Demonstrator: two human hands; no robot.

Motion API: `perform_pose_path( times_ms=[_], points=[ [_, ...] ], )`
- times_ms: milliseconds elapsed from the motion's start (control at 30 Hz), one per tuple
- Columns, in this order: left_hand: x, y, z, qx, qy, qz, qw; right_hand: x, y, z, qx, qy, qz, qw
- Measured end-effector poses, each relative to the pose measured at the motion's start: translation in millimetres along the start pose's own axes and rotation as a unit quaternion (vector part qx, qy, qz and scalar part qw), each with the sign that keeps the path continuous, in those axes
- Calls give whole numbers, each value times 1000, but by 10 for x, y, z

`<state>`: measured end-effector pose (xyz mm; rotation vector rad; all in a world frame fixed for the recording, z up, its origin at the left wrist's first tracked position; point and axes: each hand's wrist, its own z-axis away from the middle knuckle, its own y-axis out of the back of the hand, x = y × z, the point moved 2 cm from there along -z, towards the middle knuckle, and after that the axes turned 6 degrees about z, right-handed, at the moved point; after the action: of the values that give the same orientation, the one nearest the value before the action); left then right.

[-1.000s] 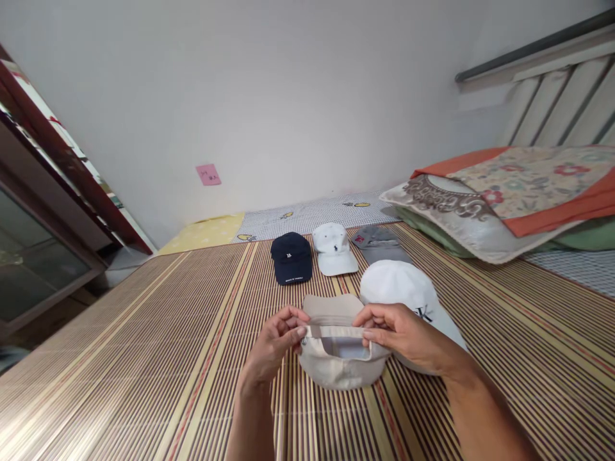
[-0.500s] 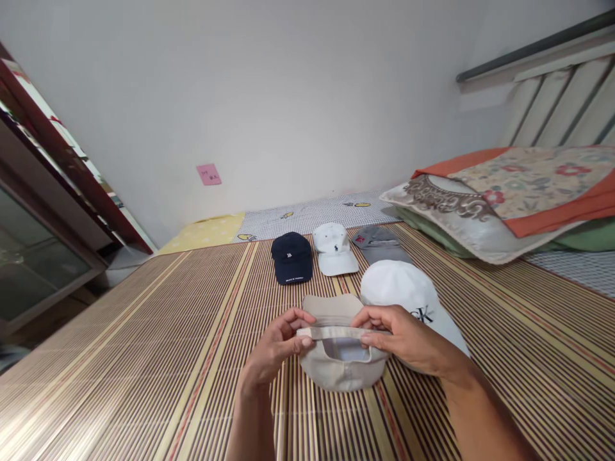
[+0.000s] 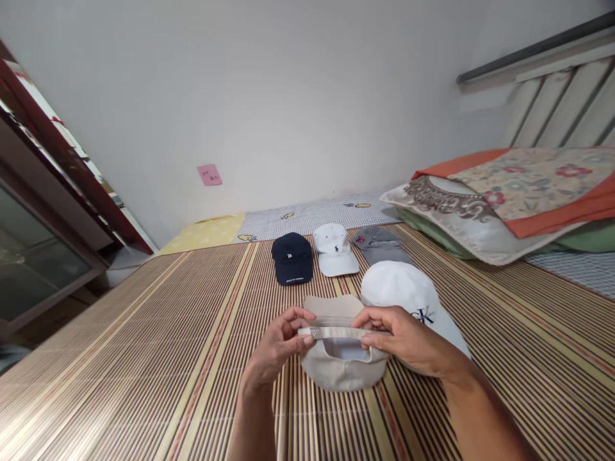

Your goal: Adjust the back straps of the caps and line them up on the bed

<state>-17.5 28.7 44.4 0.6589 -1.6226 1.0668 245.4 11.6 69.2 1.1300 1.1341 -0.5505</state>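
Observation:
A beige cap (image 3: 342, 368) lies upside down on the striped bamboo mat (image 3: 144, 358), its back toward me. My left hand (image 3: 276, 349) pinches the left end of the cap's rear adjusting strap. My right hand (image 3: 408, 339) pinches the strap's right part with thumb and fingers. A white cap with a black logo (image 3: 408, 294) sits just right of the beige cap, partly behind my right hand.
Farther back on the mat lie a navy cap (image 3: 291, 257), a white cap (image 3: 334, 248) and a grey cap (image 3: 377, 242) in a row. Pillows and a folded floral blanket (image 3: 504, 192) are stacked at the right. A glass-fronted cabinet (image 3: 33, 256) stands at the left.
My left thumb and fingers have slid a little along the strap, pulling it straighter across the cap's opening. The cap and my right hand have barely moved.

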Motion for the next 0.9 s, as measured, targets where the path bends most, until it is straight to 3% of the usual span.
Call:
perform_pose_path(
  times_ms=[900],
  points=[
    [19, -3, 23, 2, -15, -29, 999, -3, -10, 3, -15, -7, -34, 999]
  ],
)
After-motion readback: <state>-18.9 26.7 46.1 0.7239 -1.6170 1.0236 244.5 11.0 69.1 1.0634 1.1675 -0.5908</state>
